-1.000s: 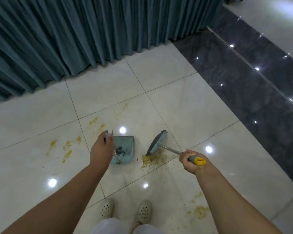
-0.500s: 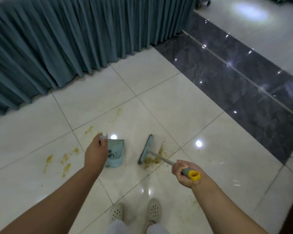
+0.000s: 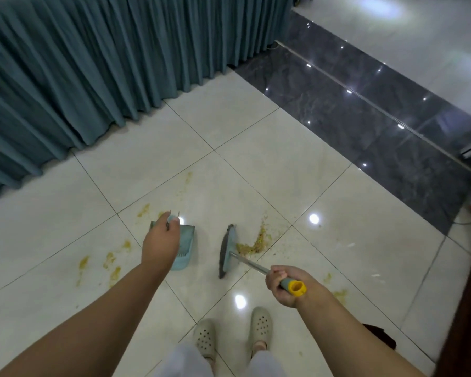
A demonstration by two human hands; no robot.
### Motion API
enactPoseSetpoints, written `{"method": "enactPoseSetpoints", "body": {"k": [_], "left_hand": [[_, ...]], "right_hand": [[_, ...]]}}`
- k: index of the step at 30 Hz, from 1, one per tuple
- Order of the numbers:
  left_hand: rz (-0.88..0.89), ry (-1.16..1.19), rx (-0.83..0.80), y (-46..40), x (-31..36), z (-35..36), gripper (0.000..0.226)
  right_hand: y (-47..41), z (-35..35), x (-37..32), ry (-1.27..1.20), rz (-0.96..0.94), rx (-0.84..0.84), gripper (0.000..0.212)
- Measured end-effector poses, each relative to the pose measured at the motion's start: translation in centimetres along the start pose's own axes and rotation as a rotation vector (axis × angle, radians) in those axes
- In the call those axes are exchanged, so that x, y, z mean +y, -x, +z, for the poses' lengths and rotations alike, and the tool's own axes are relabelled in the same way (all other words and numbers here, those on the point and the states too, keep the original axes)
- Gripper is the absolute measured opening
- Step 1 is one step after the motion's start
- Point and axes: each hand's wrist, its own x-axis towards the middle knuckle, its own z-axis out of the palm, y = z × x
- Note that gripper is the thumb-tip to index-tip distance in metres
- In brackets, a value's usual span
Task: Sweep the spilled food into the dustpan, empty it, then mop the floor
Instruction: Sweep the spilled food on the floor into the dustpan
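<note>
1. Head view looks down on a glossy cream tiled floor (image 3: 269,164) with thin dark grout lines and bright spots of reflected light.
2. Spilled yellowish crumbly food (image 3: 252,244) lies in a curved heap near the middle of the floor, thick at its near end and thinning into a trail that runs away from the person.
3. Smaller yellow smears (image 3: 112,263) lie well apart to the left, and a few faint patches (image 3: 339,293) to the right.
4. A pale blue plastic broom head with dark bristles (image 3: 227,251) stands on the floor just left of the heap, touching its near end.
5. Its silver metal shaft rises to a grey grip with a yellow cap (image 3: 297,287).
6. Right hand (image 3: 286,287) has its fingers curled round that grip.
7. A pale blue plastic dustpan (image 3: 184,247) sits on the floor left of the broom head, with bare tile between them.
8. Left hand (image 3: 161,244) grips the dustpan's upright handle near its top and covers part of the pan.
9. A pleated teal fabric skirt (image 3: 106,63) hangs to the floor along the far left edge.
10. A dark grey marble band (image 3: 365,118) crosses the far right.
11. Two beige perforated clogs (image 3: 234,333) stand at the near edge.
</note>
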Motion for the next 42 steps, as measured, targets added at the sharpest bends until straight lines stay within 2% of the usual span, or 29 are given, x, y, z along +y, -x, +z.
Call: {"method": "enactPoseSetpoints", "body": {"k": [4, 8, 13, 18, 26, 33, 42], "left_hand": [[0.024, 0.035, -0.034, -0.3, -0.2, 0.1, 0.050], [0.062, 0.027, -0.078, -0.9, -0.5, 0.0, 0.049], [0.090, 0.070, -0.138, -1.4, -0.2, 0.1, 0.045], [0.096, 0.081, -0.161, -1.8, 0.7, -0.3, 0.045], [0.118, 0.071, -0.180, -3.1, 2.7, -0.7, 0.048], [0.162, 0.037, -0.172, -6.9, 6.0, 0.9, 0.043], [0.199, -0.087, -0.132, -17.5, 13.3, 6.0, 0.043]], "right_hand": [[0.3, -0.7, -1.1, 0.041, -0.123, 0.072, 0.007], [0.9, -1.2, -1.8, 0.076, -0.168, 0.099, 0.008], [2.8, -1.1, -0.9, 0.205, -0.141, 0.094, 0.018], [4.4, 0.7, 0.3, 0.272, -0.130, 0.094, 0.018], [2.2, 3.9, -0.6, 0.151, -0.176, 0.049, 0.005], [0.9, 8.1, -4.7, 0.103, -0.193, 0.018, 0.002], [-3.4, 15.1, -15.3, 0.022, -0.144, -0.059, 0.011]]}}
